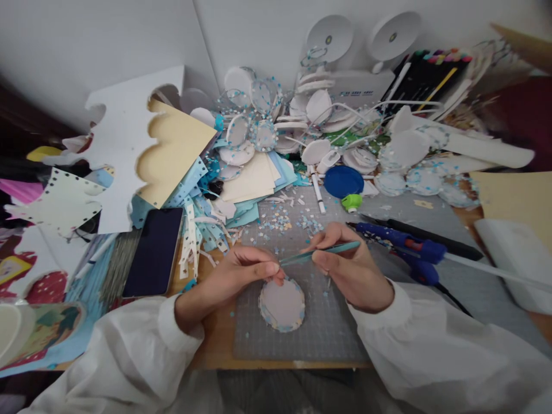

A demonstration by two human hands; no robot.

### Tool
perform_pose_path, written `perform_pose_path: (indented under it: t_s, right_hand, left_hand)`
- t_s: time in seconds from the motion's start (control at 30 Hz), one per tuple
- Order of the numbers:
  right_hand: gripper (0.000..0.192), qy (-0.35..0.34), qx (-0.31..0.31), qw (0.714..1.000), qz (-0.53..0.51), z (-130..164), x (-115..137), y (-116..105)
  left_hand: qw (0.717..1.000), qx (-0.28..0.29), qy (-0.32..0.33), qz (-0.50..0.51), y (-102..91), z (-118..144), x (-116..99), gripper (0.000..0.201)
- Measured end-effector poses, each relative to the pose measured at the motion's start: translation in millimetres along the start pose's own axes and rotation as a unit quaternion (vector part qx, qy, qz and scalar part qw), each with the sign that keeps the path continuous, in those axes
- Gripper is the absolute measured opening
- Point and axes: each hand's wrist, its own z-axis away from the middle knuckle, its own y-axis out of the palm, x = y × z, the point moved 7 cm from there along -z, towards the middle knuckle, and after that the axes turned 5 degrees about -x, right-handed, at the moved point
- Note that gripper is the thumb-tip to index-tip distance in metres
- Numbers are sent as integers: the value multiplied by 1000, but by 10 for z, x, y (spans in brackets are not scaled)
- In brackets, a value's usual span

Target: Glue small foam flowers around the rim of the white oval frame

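Note:
In the head view my right hand (351, 267) grips a pair of teal tweezers (345, 248), their tips pointing left. My left hand (241, 271) is closed in a pinch at those tips; what lies between its fingers is too small to make out. Just below the left fingertips, a round white disc (282, 306) lies flat on the grey cutting mat (336, 333). Small pale blue and cream pieces run around the disc's edge. Beyond my hands, tiny paper stars (280, 221) are scattered across the mat.
A blue glue gun (399, 241) and a black pen-like tool (435, 237) lie at the right. A phone (153, 253) is at the left. Behind are a blue lid (344, 181), a white marker (318, 192), paper sheets (248, 181) and piled decorated discs (263, 135).

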Motion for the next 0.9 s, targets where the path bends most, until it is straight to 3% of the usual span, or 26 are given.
perform_pose_path:
  t_s: [0.2,0.43,0.7,0.9]
  right_hand:
    - [24,-16,-57,998,18,-31,39,-79]
    - [19,-71,-35,995,64,9,133,-108]
    - [17,-75,-2,993,90,25,131,-69]
    - [20,-80,5,991,104,28,126,-66]
  left_hand:
    - [999,-30,-11,22,-16,0,18,18]
    - [999,-38,-8,11,-25,15,34,14]
    - [992,-37,47,-107,54,25,-140,14]
    - [989,-41,50,-131,71,26,-166,15]
